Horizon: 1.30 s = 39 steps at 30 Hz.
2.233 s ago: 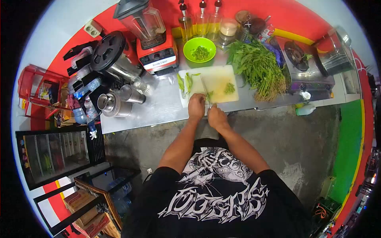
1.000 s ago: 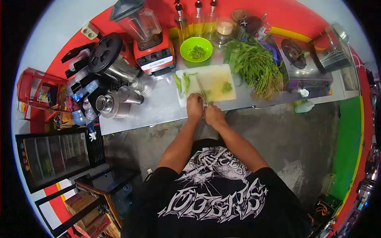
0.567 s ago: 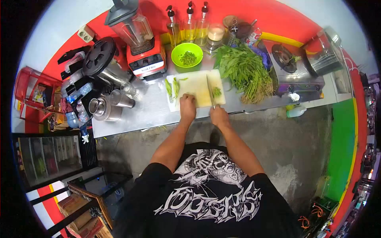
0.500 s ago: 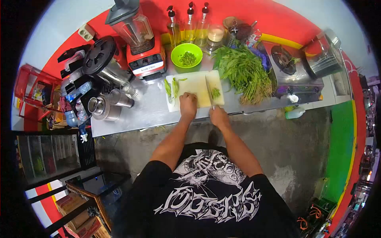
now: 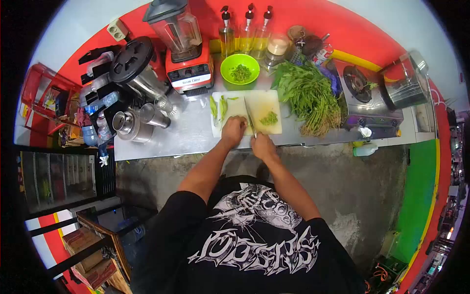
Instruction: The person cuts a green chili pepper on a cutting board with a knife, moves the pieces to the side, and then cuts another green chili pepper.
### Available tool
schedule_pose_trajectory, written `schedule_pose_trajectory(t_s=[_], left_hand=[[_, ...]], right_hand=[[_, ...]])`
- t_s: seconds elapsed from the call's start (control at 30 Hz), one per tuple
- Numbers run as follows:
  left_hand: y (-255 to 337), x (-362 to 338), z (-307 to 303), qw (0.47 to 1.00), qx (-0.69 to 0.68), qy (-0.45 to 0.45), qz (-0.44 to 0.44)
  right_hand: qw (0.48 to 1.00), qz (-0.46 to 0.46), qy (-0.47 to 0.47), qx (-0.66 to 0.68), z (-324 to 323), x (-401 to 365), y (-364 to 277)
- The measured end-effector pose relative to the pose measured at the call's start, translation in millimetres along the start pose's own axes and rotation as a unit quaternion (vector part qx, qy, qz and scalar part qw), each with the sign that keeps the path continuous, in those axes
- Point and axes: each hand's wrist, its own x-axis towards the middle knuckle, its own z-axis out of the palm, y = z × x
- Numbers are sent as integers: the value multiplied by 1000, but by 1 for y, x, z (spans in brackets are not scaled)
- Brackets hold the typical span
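Note:
A white cutting board lies near the counter's front edge. My right hand is closed round the handle of a knife, its blade pointing away from me across the board. Just left of the blade, my left hand rests on the board with curled fingers; whatever is under them is hidden. To the right of the knife sits a small heap of chopped greens. Uncut green pieces lie at the board's left side. Behind the board, a lime-green bowl contains more chopped greens.
A large leafy bunch with stems lies right of the board, beside a gas stove. At the left stand a red blender, a metal pitcher and a metal cup. Pump bottles line the back wall.
The knife has shifted left across the board, away from the chopped heap and closer to my left hand. The heap looks more spread out. The whole view has shifted slightly.

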Motion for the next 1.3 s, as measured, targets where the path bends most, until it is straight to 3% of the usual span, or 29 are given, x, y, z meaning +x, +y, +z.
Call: schedule_pose_trajectory(t_s=[0.17,0.27,0.37,0.47,0.53,0.77,0.9,1.1,1.23,1.3], left_hand=[[-4,-1,4,999,-26,11,26],[-9,-4,8,999,3,17,32],[-8,-3,7,999,13,13,29],[-9,-4,4,1000,-8,-11,23],[-9,-5,4,998,-47,19,33],[5,-11,6,998,-31,51,-22],[-8,-11,16,993,-52,99,30],[-7,-10,11,996,-65,63,15],[-5,-11,11,995,-57,86,6],[-6,-11,11,994,-84,71,4]], right_hand=[[999,52,13,-9,13,-5,-8],[998,40,-6,-42,27,15,2],[995,-3,-55,-83,-3,11,-12],[998,25,-26,-53,11,7,-12],[998,49,-12,-23,20,-1,-15],[997,37,-46,-57,5,17,-13],[998,36,-46,-34,7,4,-21],[999,51,-12,-14,15,6,-14],[998,12,-31,-49,9,6,-15],[994,26,-90,-54,10,5,-17]])
